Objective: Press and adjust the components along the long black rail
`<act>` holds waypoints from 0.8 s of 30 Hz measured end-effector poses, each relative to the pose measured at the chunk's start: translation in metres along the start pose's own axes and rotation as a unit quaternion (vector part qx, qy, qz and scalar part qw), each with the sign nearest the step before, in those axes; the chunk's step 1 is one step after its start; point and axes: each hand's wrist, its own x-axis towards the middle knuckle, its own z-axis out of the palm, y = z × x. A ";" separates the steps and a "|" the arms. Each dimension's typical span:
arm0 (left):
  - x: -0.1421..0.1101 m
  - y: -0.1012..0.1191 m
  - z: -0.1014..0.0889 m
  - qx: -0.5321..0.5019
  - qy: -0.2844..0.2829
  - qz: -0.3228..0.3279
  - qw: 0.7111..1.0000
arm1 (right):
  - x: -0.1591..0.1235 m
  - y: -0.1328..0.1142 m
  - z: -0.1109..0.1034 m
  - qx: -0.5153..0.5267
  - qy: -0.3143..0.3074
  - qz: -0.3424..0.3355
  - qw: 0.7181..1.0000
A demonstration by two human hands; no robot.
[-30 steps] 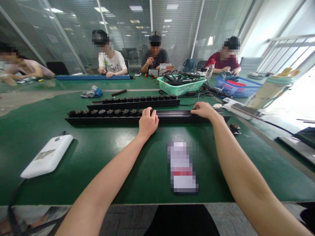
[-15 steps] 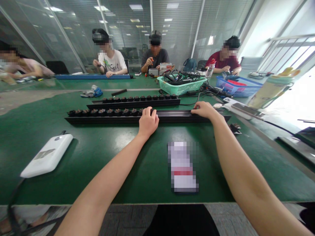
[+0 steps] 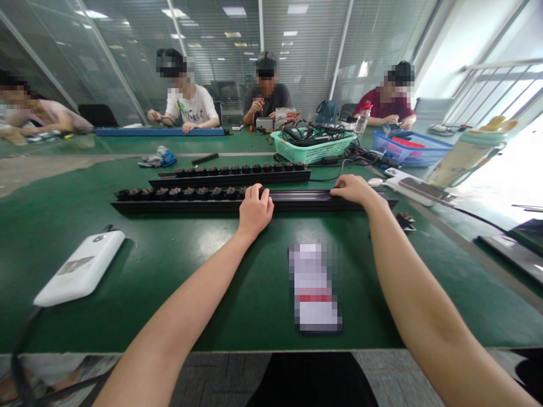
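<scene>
A long black rail (image 3: 203,208) lies crosswise on the green table, with a row of small black round parts (image 3: 195,194) seated along its left half. My left hand (image 3: 256,210) curls over the rail at the right end of that row, its fingers closed on a black part that is mostly hidden. Farther right, my right hand (image 3: 355,190) bends down to the open channel with its fingers together at the rail. Whatever lies under those fingertips is hidden. Behind is a second black rail (image 3: 229,179), also carrying a row of black parts.
A phone (image 3: 316,288) lies between my forearms, and a white power bank (image 3: 80,268) at left. Loose dark parts (image 3: 405,221) sit by my right forearm. Farther back stand a green basket (image 3: 314,150) of cables, a blue basket (image 3: 411,150) and a bottle (image 3: 466,150). Several people work across the table.
Both hands stay at nearly the same places on the rail; the right has shifted very slightly rightward. Across the table, the person in white has moved a hand a little leftward.
</scene>
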 end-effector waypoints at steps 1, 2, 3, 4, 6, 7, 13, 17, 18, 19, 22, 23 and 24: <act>0.000 0.000 0.000 -0.002 0.001 -0.001 1.000 | 0.000 0.000 0.000 0.001 0.001 0.001 1.000; 0.000 0.000 0.000 -0.004 0.002 -0.001 1.000 | -0.001 -0.001 0.000 0.002 0.001 0.002 1.000; 0.000 0.000 0.000 -0.005 0.002 -0.002 1.000 | -0.001 -0.001 -0.001 0.003 0.001 0.002 1.000; 0.000 0.000 0.000 -0.005 0.002 -0.003 1.000 | -0.001 -0.001 -0.001 0.003 0.001 0.002 1.000; 0.001 0.001 -0.001 -0.005 -0.003 -0.005 1.000 | -0.001 -0.001 -0.001 0.003 0.000 0.000 1.000; 0.001 0.001 -0.001 -0.005 -0.006 -0.006 1.000 | -0.001 -0.001 -0.001 0.003 -0.001 0.000 1.000; 0.000 0.000 -0.001 -0.004 -0.008 -0.004 1.000 | 0.001 0.001 0.000 -0.001 -0.004 -0.004 1.000; 0.000 0.000 0.000 -0.004 -0.005 -0.004 1.000 | 0.001 0.001 0.000 0.001 -0.006 0.003 1.000; 0.000 0.000 0.000 -0.004 -0.005 -0.005 1.000 | 0.001 0.001 0.000 0.001 -0.007 0.004 1.000; 0.000 0.000 0.000 -0.005 -0.006 -0.006 1.000 | 0.001 0.002 0.000 0.001 -0.007 0.006 1.000; 0.000 0.000 0.000 -0.004 -0.005 -0.005 1.000 | 0.001 0.003 -0.001 0.001 -0.006 0.009 1.000; 0.000 0.000 0.000 -0.003 -0.005 -0.004 1.000 | 0.001 0.003 -0.001 0.000 -0.005 0.009 1.000; 0.000 0.000 0.000 -0.002 -0.005 -0.004 1.000 | 0.001 0.003 -0.001 0.000 -0.005 0.009 1.000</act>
